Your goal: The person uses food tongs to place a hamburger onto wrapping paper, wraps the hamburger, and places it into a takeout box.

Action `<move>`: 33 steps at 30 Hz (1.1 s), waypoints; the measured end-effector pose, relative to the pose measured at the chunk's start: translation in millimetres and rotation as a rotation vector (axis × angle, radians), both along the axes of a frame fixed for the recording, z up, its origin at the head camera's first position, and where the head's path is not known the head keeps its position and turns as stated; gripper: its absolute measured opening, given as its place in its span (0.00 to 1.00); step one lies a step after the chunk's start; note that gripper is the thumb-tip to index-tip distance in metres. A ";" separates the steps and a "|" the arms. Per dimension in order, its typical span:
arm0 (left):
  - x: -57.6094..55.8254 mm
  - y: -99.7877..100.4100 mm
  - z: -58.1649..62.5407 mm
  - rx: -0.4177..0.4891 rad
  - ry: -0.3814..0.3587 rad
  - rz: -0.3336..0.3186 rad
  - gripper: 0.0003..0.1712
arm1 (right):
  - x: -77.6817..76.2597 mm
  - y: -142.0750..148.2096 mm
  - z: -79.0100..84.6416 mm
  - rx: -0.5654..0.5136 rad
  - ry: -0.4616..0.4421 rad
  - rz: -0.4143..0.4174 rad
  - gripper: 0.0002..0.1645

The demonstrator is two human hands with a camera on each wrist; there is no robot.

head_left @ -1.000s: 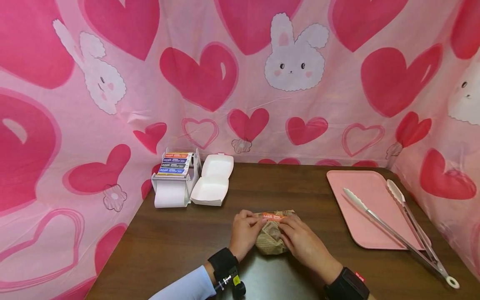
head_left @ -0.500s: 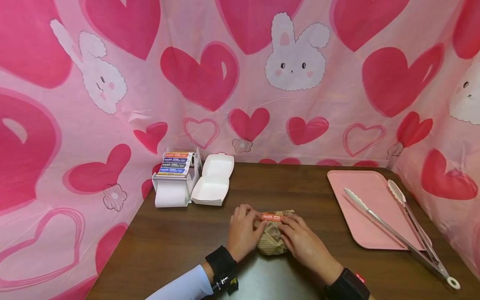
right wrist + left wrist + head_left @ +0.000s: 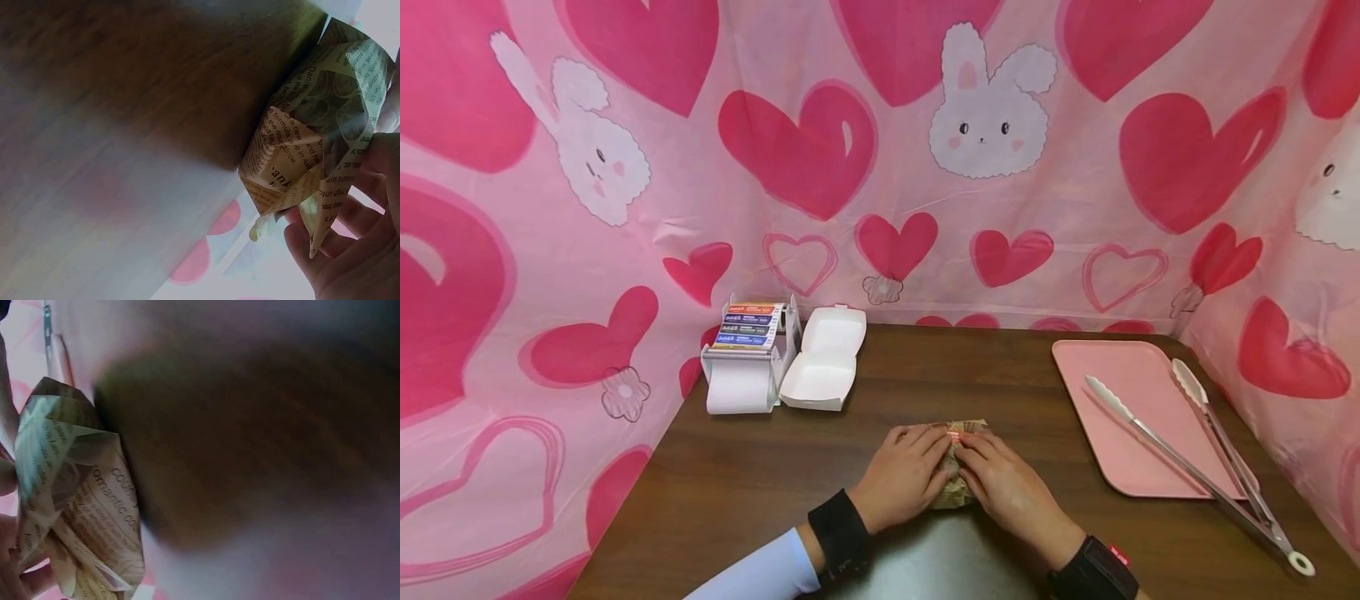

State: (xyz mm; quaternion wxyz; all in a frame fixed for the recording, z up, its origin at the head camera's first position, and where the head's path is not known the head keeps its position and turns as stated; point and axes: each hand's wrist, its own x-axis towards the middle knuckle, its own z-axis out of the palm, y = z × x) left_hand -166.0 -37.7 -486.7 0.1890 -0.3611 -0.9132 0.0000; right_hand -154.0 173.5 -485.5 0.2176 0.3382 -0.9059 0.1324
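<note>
A small parcel, wrapped in brown newsprint-patterned paper, sits on the table between my hands. Its folds and printed words show in the left wrist view. The orange label on its top is mostly covered by fingers. My left hand lies over the parcel's left part, its fingers stretched across the label and pressing down. On the other side my right hand holds the parcel, with the fingers on top and the thumb at the near side. In the right wrist view, right-hand fingers lie against the pointed paper folds.
A label dispenser with several coloured label rolls stands at the back left. Beside it is a white hinged food box, lid up. On the right, metal tongs lie across a pink tray, handle end past its edge.
My left hand has let go of the label's left end, lifted slightly, then moved right onto the parcel's top, covering most of the label. The right hand has stayed in place.
</note>
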 end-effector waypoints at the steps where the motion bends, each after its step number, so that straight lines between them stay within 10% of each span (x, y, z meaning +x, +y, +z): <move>1: 0.4 -0.3 0.0 -0.025 -0.008 0.005 0.30 | 0.2 0.1 -0.3 0.001 -0.003 -0.004 0.19; 33: -1.0 -5.9 -1.5 -0.058 -0.132 -0.042 0.34 | 3.6 1.9 -0.6 -0.021 -0.061 -0.050 0.20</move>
